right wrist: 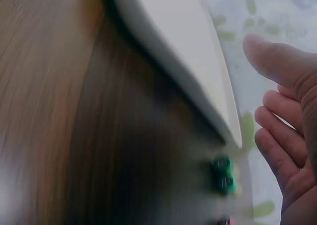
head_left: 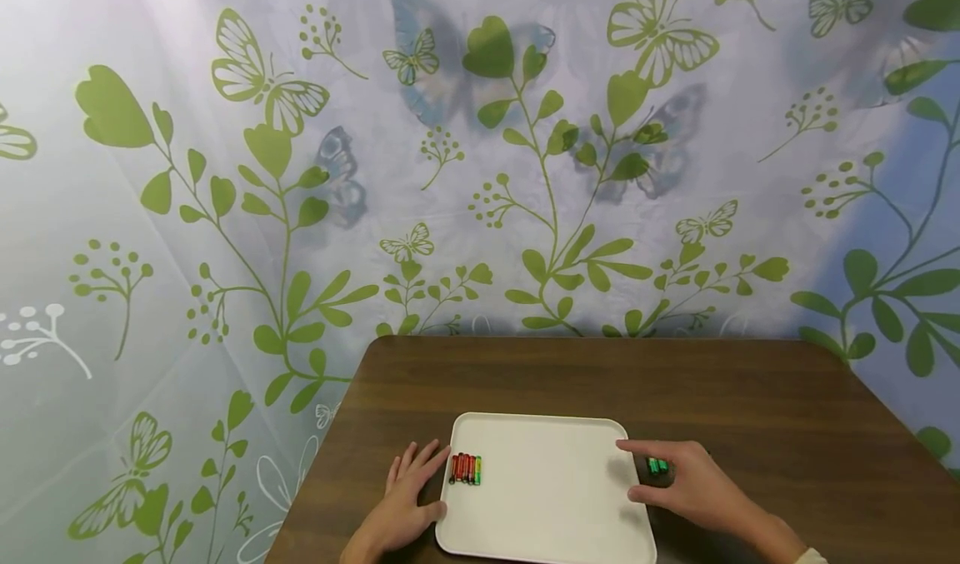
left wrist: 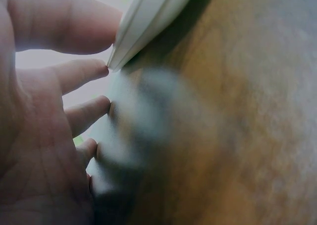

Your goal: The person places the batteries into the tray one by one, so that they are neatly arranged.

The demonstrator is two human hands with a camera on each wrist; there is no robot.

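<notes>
A white rectangular tray [head_left: 555,489] lies on the table in the head view. Several small batteries [head_left: 465,469], red ones and a green one, stand side by side in a row near its left rim. My left hand [head_left: 405,497] is at the tray's left edge, thumb and fingertips touching the rim, as the left wrist view also shows. Over the tray's right edge, my right hand [head_left: 693,482] is held with thumb and forefinger apart and nothing between them. Green batteries [head_left: 657,466] lie on the table just right of the tray, partly behind that hand.
The brown wooden table [head_left: 600,372] reaches back to a hanging cloth [head_left: 450,239] printed with green leaves and butterflies. In the right wrist view, a blurred reddish item [right wrist: 225,221] shows at the bottom edge near the green batteries.
</notes>
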